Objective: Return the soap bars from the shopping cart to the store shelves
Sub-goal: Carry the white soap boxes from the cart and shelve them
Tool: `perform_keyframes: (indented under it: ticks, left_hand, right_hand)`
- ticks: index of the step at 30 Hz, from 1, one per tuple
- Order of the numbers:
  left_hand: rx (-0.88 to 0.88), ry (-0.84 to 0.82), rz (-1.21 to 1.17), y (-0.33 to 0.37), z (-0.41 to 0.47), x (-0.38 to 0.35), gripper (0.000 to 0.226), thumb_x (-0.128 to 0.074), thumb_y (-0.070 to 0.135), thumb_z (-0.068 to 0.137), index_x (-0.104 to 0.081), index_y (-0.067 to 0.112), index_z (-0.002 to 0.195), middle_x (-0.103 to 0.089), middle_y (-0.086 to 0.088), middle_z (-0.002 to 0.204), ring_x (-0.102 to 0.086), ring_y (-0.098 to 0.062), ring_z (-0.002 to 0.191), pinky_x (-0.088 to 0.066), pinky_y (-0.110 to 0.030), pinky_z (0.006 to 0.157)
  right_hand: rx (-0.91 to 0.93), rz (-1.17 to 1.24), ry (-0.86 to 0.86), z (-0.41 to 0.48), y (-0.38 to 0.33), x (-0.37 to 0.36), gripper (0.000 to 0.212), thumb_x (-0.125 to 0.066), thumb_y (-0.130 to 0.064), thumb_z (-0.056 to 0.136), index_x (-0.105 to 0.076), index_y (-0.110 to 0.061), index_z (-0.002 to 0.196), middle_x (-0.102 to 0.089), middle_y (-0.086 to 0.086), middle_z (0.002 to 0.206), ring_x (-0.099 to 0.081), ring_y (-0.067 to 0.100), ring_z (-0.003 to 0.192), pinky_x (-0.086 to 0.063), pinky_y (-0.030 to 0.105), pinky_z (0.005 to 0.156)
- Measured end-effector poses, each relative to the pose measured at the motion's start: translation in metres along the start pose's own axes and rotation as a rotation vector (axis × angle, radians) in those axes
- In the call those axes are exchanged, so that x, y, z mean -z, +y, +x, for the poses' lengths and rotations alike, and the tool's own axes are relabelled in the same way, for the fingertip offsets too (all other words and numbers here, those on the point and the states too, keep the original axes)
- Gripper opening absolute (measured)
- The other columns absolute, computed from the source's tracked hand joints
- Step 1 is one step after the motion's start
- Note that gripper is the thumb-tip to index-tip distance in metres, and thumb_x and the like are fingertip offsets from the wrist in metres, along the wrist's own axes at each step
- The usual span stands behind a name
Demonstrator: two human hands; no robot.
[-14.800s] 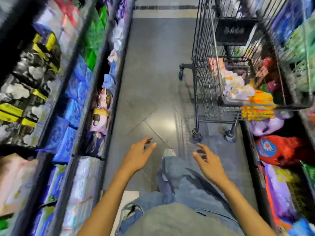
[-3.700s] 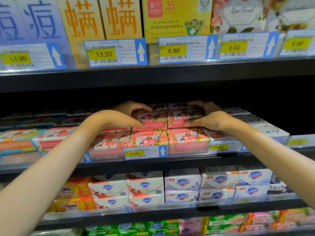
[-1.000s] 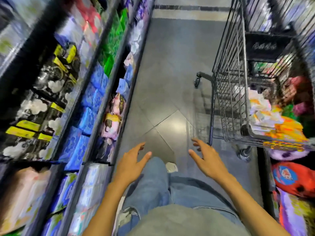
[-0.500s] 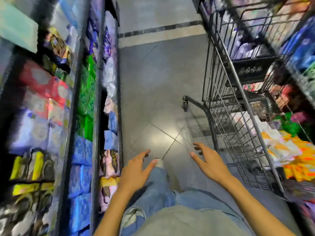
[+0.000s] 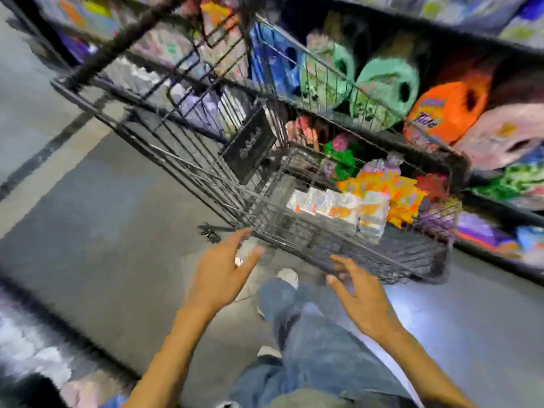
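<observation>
A dark wire shopping cart [image 5: 182, 160] stands tilted across the upper middle of the blurred head view. Several white and orange soap bars [image 5: 338, 206] lie in a row in its basket, beside yellow-orange packets [image 5: 391, 187]. My left hand [image 5: 219, 275] hovers with spread fingers just below the cart's near corner, holding nothing. My right hand [image 5: 359, 293] is also spread and empty, its fingertips at the cart's lower wire edge. Whether it touches the wire is unclear.
Shelves on the right hold green [image 5: 385, 83], orange [image 5: 447, 110] and pink [image 5: 500, 136] detergent bags behind the cart. Grey aisle floor [image 5: 103, 216] opens to the left. A dark shelf base [image 5: 35, 343] runs along the lower left. My jeans-clad legs [image 5: 309, 334] are below the hands.
My view has swung right, onto the cart, which now fills the upper frame. Both hands stay empty and have come close to the cart's near edge.
</observation>
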State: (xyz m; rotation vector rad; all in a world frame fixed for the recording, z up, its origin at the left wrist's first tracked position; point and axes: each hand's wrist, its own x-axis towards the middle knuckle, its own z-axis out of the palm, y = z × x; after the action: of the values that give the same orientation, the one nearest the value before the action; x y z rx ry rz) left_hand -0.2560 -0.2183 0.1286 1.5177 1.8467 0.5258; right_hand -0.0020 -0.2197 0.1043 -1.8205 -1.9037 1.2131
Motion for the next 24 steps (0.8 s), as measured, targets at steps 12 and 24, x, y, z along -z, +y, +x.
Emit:
perform_keyframes:
  ticks: [12, 24]
  left_hand:
    - [-0.234, -0.239, 0.01, 0.055, 0.195, 0.013, 0.052, -0.048, 0.05, 0.091, -0.049, 0.021, 0.134, -0.057, 0.006, 0.13, -0.055, -0.011, 0.115, -0.041, -0.025, 0.095]
    - [0.082, -0.689, 0.309, -0.033, 0.375, -0.112, 0.04, -0.052, 0.038, 0.093, -0.061, 0.007, 0.116, -0.062, -0.014, 0.119, -0.055, -0.031, 0.115, -0.044, -0.036, 0.094]
  right_hand:
    - [-0.041, 0.093, 0.202, 0.166, -0.056, 0.05, 0.04, -0.057, -0.036, 0.091, -0.052, -0.023, 0.129, -0.06, -0.006, 0.121, -0.056, 0.012, 0.107, -0.046, 0.033, 0.092]
    - [-0.286, -0.431, -0.201, 0.344, 0.026, 0.022, 0.067, -0.061, -0.045, 0.087, -0.035, -0.021, 0.144, -0.048, 0.005, 0.141, -0.046, 0.023, 0.127, -0.038, 0.032, 0.099]
